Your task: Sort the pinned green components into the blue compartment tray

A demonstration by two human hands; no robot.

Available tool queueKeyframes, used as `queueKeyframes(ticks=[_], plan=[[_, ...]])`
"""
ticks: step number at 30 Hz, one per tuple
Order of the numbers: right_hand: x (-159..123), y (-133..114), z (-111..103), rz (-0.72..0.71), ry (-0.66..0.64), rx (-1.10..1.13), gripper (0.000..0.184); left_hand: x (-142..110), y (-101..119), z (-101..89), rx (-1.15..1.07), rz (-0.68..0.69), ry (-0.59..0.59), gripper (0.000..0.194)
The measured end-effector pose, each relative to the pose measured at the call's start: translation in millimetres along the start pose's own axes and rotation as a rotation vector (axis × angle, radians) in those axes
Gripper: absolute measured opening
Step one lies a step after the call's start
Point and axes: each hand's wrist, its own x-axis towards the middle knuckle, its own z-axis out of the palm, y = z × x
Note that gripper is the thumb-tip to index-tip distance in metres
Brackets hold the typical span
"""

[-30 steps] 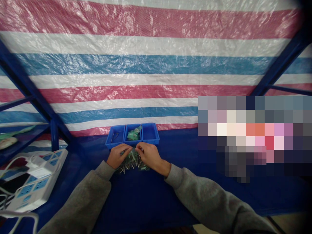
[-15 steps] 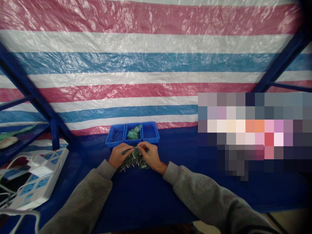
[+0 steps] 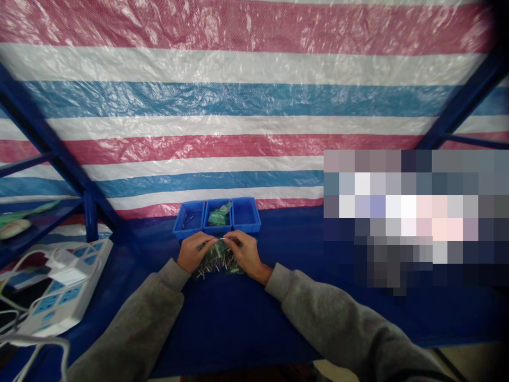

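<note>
Grey sweatshirt [image 3: 342, 323] with long sleeves

Thick, soft grey fabric covers the left sleeve [image 3: 131, 329] and right sleeve [image 3: 334, 313], falling in loose folds and narrowing to a snug ribbed cuff [image 3: 279, 281] at each wrist; the left hand [image 3: 193, 252] and right hand [image 3: 246, 254] are bare.

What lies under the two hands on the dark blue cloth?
A heap of small metal pins and green bits; the part beneath the left hand and right hand is covered.
</note>
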Motion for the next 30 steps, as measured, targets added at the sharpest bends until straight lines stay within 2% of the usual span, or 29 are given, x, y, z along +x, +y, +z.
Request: queueKeyframes(ticks=[8,13,21,30], plan=[[1.7,7.1,4.5,-0.124,0.118,0.099,0.019,0.6,4.2,0.2,-0.005,0.029,0.053,0.017],[0.9,7.4,5.7,-0.133,0.11,0.14,0.017,-0.2,4.2,0.9,0.017,0.026,0.073,0.017],[0.6,3.8,4.0,-0.166,0.102,0.154,0.017,-0.4,5.7,-1.1,0.045,0.009,0.024,0.024],[1.6,3.2,2.6,-0.166,0.1,0.142,0.018,0.4,7.4,0.5,0.006,0.006,0.074,0.015]])
